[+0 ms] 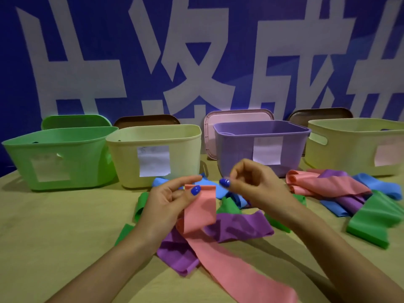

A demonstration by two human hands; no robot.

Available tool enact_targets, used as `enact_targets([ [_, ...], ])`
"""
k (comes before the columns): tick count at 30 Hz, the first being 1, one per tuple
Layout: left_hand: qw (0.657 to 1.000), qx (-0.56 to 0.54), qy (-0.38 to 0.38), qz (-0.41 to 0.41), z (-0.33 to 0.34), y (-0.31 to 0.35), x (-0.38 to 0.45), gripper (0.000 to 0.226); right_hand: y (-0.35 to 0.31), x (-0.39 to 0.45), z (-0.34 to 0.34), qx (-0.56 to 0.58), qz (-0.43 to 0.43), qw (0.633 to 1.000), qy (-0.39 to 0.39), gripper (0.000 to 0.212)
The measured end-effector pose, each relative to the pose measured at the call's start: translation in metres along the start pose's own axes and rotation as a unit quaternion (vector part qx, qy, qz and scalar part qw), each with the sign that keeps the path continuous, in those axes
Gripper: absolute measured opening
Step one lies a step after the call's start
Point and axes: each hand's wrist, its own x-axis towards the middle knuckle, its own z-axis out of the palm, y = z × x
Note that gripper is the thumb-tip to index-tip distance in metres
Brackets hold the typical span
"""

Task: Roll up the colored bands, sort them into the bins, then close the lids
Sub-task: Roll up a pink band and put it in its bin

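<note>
Table (54, 226) with tan cloth carries four open bins in a row along its far edge: green bin (59, 156) at the far left, cream bin (153, 154), purple bin (260, 145), second cream bin (354, 145) at the far right. Lids stand behind them against the blue banner: green lid (74, 121), brown lid (146, 121), pink lid (236, 115), another brown lid (319, 114). None closed, so lid step not started.

Loose bands are heaped in front of the bins: mixed pile (349, 193) (pink, purple, blue, green) toward the right edge, purple band (238, 224) and green scraps mid-table.

Pink band (203, 211) is the one in hand; its tail runs to the near edge. Left hand (168, 202) pinches the top end, thumb on the fold, start of a roll. Right hand (255, 182) hovers just beside it, fingers curled, whether it holds anything I cannot tell.

Risks: slick band could spring open if the pinch loosens; the long tail lies over the purple band and may drag it along; bin labels unreadable, so mis-sorting is possible
</note>
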Motion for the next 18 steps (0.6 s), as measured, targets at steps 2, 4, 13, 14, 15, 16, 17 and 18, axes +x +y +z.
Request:
enact_targets([
  [2,0.999,0.038,-0.005,0.022,0.003,-0.001,-0.003,0.023,0.005,0.0,0.002,-0.115,-0.062,0.991,0.015,0.034],
  [4,0.997,0.055,-0.017,0.043,0.008,-0.002,-0.005,0.017,0.008,-0.001,0.006,-0.169,-0.08,0.982,-0.007,0.033],
  [13,0.999,0.029,-0.02,0.034,0.007,-0.003,-0.003,0.012,0.016,0.003,0.013,-0.193,-0.149,0.97,0.025,0.018],
  [14,0.999,0.026,-0.019,0.028,0.007,-0.004,-0.003,0.012,0.015,0.003,0.014,-0.196,-0.148,0.969,0.027,0.018],
  [15,0.999,0.029,-0.024,0.026,0.006,-0.005,-0.003,0.012,0.014,0.003,0.015,-0.201,-0.145,0.968,0.029,0.016],
  [16,0.999,0.036,-0.03,0.027,0.006,-0.005,-0.004,0.011,0.014,0.002,0.015,-0.206,-0.138,0.968,0.028,0.014],
  [17,0.998,0.048,-0.034,0.032,0.006,-0.006,-0.004,0.009,0.014,0.002,0.015,-0.21,-0.128,0.969,0.02,0.01],
  [18,0.997,0.063,-0.036,0.039,0.007,-0.007,-0.003,0.01,0.015,0.002,0.016,-0.215,-0.115,0.97,0.007,0.012],
])
